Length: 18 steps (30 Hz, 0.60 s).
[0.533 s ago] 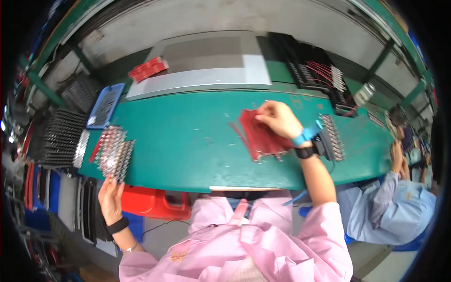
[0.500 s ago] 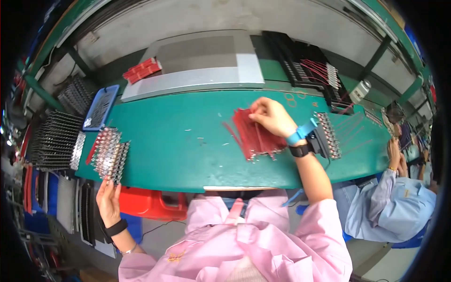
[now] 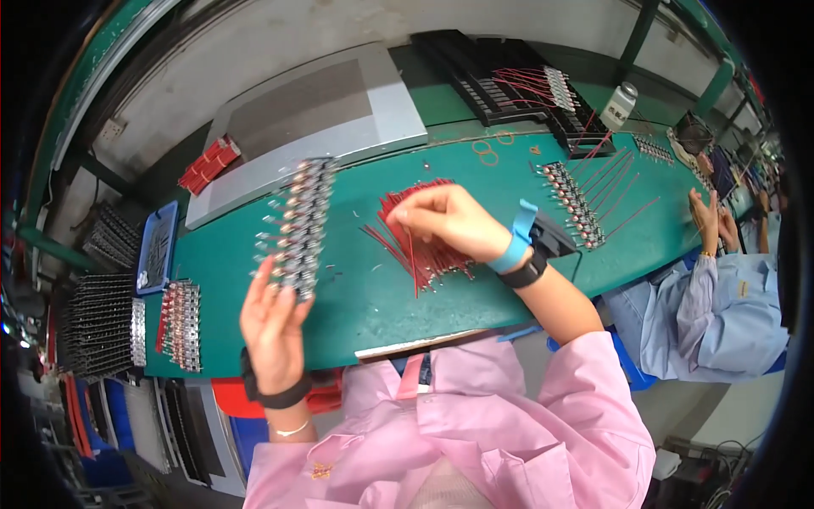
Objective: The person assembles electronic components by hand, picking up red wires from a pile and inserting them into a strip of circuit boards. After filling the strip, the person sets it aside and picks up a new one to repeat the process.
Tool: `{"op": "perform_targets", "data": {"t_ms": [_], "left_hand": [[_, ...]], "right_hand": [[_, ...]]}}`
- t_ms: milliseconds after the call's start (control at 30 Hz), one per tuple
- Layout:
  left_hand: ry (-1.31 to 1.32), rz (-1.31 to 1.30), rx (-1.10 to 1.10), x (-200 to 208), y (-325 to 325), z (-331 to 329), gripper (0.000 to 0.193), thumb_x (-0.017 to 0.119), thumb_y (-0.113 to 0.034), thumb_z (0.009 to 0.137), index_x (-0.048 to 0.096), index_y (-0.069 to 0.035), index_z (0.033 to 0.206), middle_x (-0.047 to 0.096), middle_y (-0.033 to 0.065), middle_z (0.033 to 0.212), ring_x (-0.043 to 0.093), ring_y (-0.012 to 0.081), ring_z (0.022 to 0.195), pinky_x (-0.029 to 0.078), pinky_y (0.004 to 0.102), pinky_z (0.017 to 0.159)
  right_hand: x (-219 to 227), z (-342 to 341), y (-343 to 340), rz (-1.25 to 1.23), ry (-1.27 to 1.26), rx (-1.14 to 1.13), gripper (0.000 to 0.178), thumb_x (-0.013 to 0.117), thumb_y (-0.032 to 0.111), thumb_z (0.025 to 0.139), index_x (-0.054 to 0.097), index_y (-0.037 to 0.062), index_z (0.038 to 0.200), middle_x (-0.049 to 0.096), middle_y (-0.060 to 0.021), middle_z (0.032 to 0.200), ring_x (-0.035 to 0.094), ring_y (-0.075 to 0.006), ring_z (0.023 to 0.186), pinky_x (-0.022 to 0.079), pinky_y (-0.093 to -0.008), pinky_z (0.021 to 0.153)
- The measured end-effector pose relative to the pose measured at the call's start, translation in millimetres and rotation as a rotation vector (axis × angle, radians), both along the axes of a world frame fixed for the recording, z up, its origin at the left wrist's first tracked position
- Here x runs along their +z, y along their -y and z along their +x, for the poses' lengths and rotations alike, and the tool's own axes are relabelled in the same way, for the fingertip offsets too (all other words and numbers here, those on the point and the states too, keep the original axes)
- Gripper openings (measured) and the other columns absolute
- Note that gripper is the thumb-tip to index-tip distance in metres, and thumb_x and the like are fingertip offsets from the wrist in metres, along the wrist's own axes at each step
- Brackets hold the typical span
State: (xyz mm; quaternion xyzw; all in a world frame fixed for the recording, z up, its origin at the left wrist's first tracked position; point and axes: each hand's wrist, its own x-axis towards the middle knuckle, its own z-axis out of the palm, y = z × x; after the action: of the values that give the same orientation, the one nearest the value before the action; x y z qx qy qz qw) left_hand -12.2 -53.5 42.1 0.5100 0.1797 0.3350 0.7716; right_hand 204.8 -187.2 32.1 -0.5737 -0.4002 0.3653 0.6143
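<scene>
My left hand (image 3: 278,335) grips the lower end of a strip of small metal parts (image 3: 303,222), held up above the left part of the green table (image 3: 356,314). Pinched fingers of my right hand (image 3: 454,222) have hold of a thin red wire (image 3: 414,261), which hangs down over a pile of red wires (image 3: 439,254). The pile's near ends show silvery tips. More such metal strips (image 3: 181,327) lie together at the table's left edge. To the right of my right hand rests another strip (image 3: 572,206) with red wires running from it.
A blue tray (image 3: 172,246) of small parts and dark racks (image 3: 93,322) stand at the left. Behind are a grey panel (image 3: 386,131) carrying a red wire bundle (image 3: 209,165), a black fixture (image 3: 475,93) and a bottle (image 3: 621,106). A co-worker's hands (image 3: 708,219) are at the far right.
My left hand has lifted a metal strip off the group at the left and brought it toward the middle. My right hand stays over the wires, a single wire now showing below its fingers. The view has shifted.
</scene>
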Motion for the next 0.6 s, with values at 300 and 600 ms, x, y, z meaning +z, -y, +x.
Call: {"op": "perform_targets", "data": {"t_ms": [300, 600], "left_hand": [[-0.013, -0.041, -0.202, -1.3, 35.1, 52.6, 0.053, 0.053, 0.003, 0.079, 0.028, 0.004, 0.126, 0.054, 0.0063, 0.094, 0.055, 0.011, 0.083, 0.05, 0.0227, 0.07], [-0.08, 0.073, -0.294, -9.7, 35.8, 66.4, 0.049, 0.052, -0.003, 0.081, 0.032, 0.001, 0.125, 0.05, 0.0088, 0.106, 0.054, 0.0114, 0.086, 0.05, 0.0205, 0.068]], "right_hand": [[-1.3, -27.7, 5.6, -0.007, -0.123, -0.126, 0.026, 0.06, 0.027, 0.08, 0.063, 0.0018, 0.081, 0.055, 0.0011, 0.062, 0.049, -0.0036, 0.055, 0.04, -0.0173, 0.048], [-16.2, -17.4, 5.7, 0.106, -0.19, -0.168, 0.016, 0.061, 0.014, 0.077, 0.06, -0.0009, 0.072, 0.053, 0.0014, 0.058, 0.044, -0.0036, 0.052, 0.034, -0.0187, 0.047]]}}
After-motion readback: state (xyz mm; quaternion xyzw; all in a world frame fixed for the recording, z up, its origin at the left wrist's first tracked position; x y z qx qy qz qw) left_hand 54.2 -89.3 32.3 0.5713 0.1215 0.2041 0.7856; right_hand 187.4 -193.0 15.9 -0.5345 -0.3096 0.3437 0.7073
